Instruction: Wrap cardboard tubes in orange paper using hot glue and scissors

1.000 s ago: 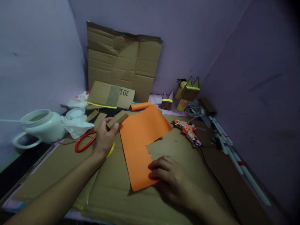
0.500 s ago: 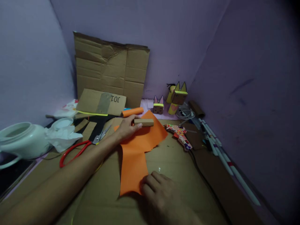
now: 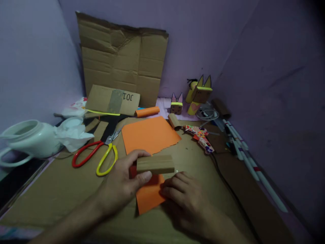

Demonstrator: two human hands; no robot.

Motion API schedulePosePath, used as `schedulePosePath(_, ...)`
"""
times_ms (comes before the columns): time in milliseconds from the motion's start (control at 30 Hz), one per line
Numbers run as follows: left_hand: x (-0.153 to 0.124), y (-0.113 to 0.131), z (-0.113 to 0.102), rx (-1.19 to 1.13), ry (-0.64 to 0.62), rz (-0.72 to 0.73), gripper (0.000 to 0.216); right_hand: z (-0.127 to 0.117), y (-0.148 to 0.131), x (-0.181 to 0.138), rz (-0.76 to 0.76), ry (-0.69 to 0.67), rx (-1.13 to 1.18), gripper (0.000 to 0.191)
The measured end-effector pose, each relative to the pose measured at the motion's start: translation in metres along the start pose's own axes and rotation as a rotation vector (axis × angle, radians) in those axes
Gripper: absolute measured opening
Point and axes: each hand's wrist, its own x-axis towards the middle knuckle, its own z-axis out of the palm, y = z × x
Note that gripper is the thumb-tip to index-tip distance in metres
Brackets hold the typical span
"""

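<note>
My left hand pinches a small brown cardboard tube, flattened in shape, by its left end. Below the tube lies a small orange paper piece, whose right edge is gripped by the curled fingers of my right hand. A larger orange paper sheet rests farther back, with an uneven front edge. Left of it are the scissors, with one red and one yellow handle. Another cardboard tube sits behind the large sheet's right corner.
On the right lie a patterned glue gun with a black cord and several white sticks. A white teapot stands left. At the back are cardboard animal figures, an orange roll and a leaning cardboard sheet.
My left hand has drawn the cardboard tube toward me, over the small orange piece. That piece has moved slightly right with my right hand. The scissors' yellow handle and second tube are now uncovered.
</note>
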Motion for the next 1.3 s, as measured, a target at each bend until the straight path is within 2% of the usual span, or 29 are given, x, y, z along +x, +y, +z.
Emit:
schedulePosePath(100, -0.021, -0.019, 0.015, 0.212, 0.096, 0.003, 0.023, -0.001, -0.003, -0.007, 0.029, 0.006, 0.02, 0.014)
schedulePosePath(267, -0.042, -0.035, 0.029, 0.354, 0.25, 0.098, 0.026, 0.007, -0.005, -0.013, 0.039, 0.053, -0.015, 0.006)
schedulePosePath(400, -0.055, -0.041, 0.036, 0.438, 0.27, 0.196, 0.025, 0.013, -0.009, -0.012, 0.096, 0.129, -0.005, 0.01)
schedulePosePath(500, -0.061, -0.042, 0.037, 0.455, 0.268, 0.272, 0.024, 0.011, -0.01, -0.008, 0.18, 0.172, 0.142, 0.009)
schedulePosePath(567, -0.064, -0.04, 0.033, 0.435, 0.233, 0.302, 0.023, 0.008, -0.011, -0.005, 0.203, 0.123, 0.237, 0.024)
schedulePosePath(633, -0.062, -0.035, 0.025, 0.425, 0.165, 0.303, 0.022, 0.007, -0.011, -0.002, 0.195, 0.044, 0.262, 0.028)
schedulePosePath(700, -0.049, -0.028, 0.012, 0.444, 0.106, 0.271, 0.022, 0.007, -0.011, 0.001, 0.196, 0.001, 0.252, 0.024)
schedulePosePath(733, -0.037, -0.024, 0.005, 0.464, 0.102, 0.268, 0.022, 0.007, -0.011, 0.002, 0.199, 0.0, 0.25, 0.023)
schedulePosePath(767, -0.021, -0.02, -0.003, 0.5, 0.099, 0.204, 0.023, 0.007, -0.012, 0.003, 0.2, 0.001, 0.25, 0.023)
schedulePosePath(800, -0.001, -0.018, -0.01, 0.566, 0.13, 0.163, 0.025, 0.007, -0.013, 0.004, 0.2, 0.003, 0.253, 0.023)
schedulePosePath(867, 0.043, -0.016, -0.022, 0.77, 0.094, 0.044, 0.031, 0.006, -0.014, 0.006, 0.199, -0.003, 0.259, 0.024)
schedulePosePath(967, 0.105, -0.022, -0.034, 0.857, 0.025, -0.015, 0.043, 0.006, -0.014, 0.008, 0.215, -0.032, 0.264, 0.022)
schedulePosePath(1033, 0.132, -0.028, -0.038, 0.902, -0.055, -0.061, 0.038, 0.006, -0.014, 0.008, 0.214, -0.045, 0.274, 0.021)
schedulePosePath(1100, 0.146, -0.032, -0.041, 0.939, -0.131, -0.132, 0.031, 0.006, -0.014, 0.008, 0.21, -0.051, 0.278, 0.022)
schedulePosePath(1200, 0.153, -0.034, -0.043, 0.957, -0.214, -0.224, 0.028, 0.006, -0.014, 0.007, 0.202, -0.05, 0.278, 0.023)
schedulePosePath(1300, 0.155, -0.03, -0.042, 0.952, -0.231, -0.243, 0.027, 0.005, -0.015, 0.005, 0.165, -0.041, 0.277, 0.025)
